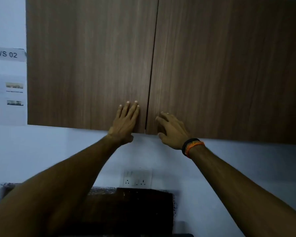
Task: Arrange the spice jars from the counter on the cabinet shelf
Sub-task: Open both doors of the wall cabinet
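Wooden cabinet doors (92, 65): left hand (125, 122) flat, right hand (173, 132) loosely spread.

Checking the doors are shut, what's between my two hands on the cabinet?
Head view: only the thin dark seam where the left door and right door meet.

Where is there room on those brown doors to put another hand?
Plenty of bare wood: all of the left door above the left hand, and the right door above and right of the right hand. It is crowded only at the bottom by the middle gap, where both hands sit.
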A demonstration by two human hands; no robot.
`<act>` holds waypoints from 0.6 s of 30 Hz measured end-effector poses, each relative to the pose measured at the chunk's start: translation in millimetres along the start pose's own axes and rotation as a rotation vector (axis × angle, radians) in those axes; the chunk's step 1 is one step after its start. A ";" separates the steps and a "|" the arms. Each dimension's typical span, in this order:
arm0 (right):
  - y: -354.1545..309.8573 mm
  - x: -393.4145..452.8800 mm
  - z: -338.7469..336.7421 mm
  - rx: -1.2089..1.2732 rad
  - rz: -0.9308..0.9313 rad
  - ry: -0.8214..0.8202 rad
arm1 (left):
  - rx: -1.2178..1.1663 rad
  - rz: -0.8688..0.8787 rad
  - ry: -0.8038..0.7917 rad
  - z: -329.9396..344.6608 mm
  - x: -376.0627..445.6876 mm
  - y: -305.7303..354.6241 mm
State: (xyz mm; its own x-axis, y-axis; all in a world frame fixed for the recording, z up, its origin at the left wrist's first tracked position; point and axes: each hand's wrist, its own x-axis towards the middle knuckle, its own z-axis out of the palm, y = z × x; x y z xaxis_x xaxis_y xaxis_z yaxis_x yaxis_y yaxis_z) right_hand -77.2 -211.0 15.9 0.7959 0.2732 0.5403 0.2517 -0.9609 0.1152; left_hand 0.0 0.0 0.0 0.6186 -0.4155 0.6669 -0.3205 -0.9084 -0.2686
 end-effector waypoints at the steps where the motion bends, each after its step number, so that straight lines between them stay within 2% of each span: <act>1: 1.0 0.2 0.9 0.005 -0.012 0.015 | 0.037 -0.006 0.005 4.0 1.6 0.9; 13: 11.3 5.6 2.5 0.059 -0.028 0.117 | 0.250 0.047 0.074 14.0 29.7 -1.7; 18: -3.4 24.7 -3.9 0.166 -0.020 0.245 | 0.234 0.054 0.131 4.3 21.2 0.3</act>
State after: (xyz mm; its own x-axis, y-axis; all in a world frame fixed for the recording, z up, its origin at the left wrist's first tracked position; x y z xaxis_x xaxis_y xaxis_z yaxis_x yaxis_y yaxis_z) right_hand -60.5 -201.2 32.1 0.6381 0.2534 0.7271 0.3687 -0.9296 0.0004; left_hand 16.1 -9.3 11.1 0.5017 -0.4680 0.7275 -0.1666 -0.8775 -0.4496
